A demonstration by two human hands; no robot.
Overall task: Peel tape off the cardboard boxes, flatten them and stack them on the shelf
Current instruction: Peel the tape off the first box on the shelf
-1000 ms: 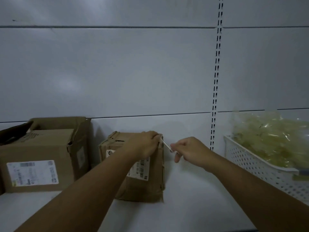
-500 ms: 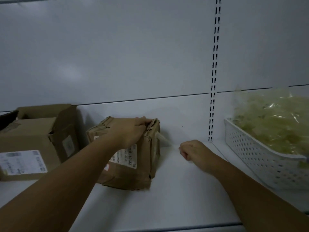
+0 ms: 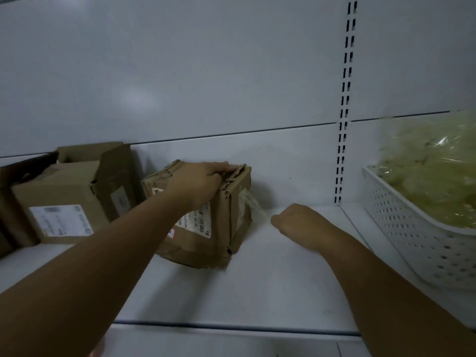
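While the left hand (image 3: 198, 181) grips the top of a small, battered box (image 3: 206, 251) at the centre of the frame, its fingers curled over the crumpled flaps along the box's upper right edge, the right hand (image 3: 296, 222) sits just to the right of the box, low over the white shelf (image 3: 257, 292). The right hand is closed into a loose fist and pinches the end of a strip of clear tape (image 3: 253, 206). The tape runs taut, up and to the left, from the fist to the box's right face, where its other end is stuck. The box stands on the shelf, turned so one corner points toward the viewer, with a white label (image 3: 199, 222) on its front face partly hidden by the left forearm. At the left of the frame a large box (image 3: 59, 191) with its own white label rests on the same shelf, well apart from the small one, and an open box (image 3: 116, 171) stands close behind it against the grey back panel (image 3: 206, 73). A slotted upright (image 3: 343, 112) runs down the panel at the upper right. At the right edge a white perforated basket (image 3: 412, 240) holds a clear bag (image 3: 432, 171) of pale green contents, too blurred to identify. Both bare forearms reach in from the bottom of the frame.
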